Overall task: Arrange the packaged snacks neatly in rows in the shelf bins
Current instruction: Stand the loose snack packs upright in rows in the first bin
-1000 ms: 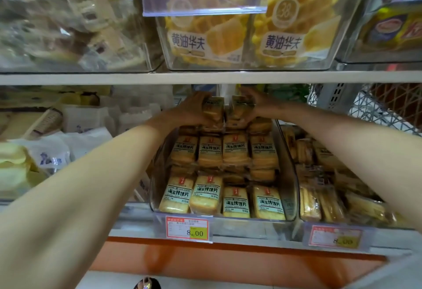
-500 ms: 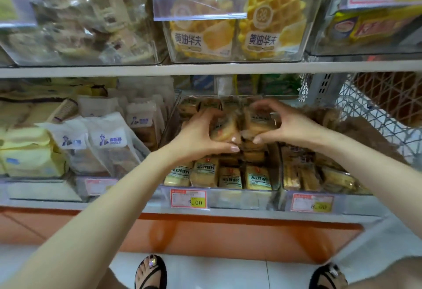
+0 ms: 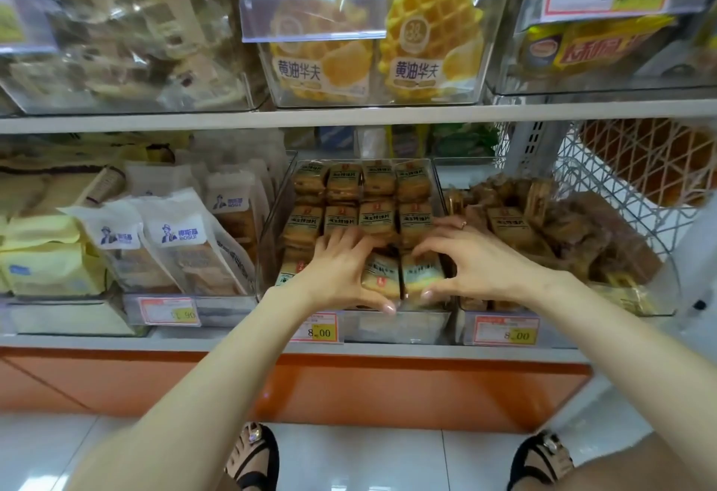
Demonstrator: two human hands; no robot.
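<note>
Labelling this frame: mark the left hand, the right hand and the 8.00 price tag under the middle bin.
left hand (image 3: 336, 271), head view, back of hand.
right hand (image 3: 471, 267), head view, back of hand.
8.00 price tag (image 3: 318, 328), head view, tag centre.

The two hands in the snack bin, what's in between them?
Head view: two snack packets side by side, left hand and right hand flanking them.

Both forearms are bare, with no sleeves, watch or bracelet showing along their length. The left hand (image 3: 341, 273) wears nothing on its fingers; its nails are short with a pale, glossy finish. The right hand (image 3: 469, 263) carries a thin ring (image 3: 463, 224) on one finger at its far side, and its nails look the same. Near the floor, both feet wear black strappy sandals (image 3: 254, 455) with a shiny ornament on the top strap.
</note>
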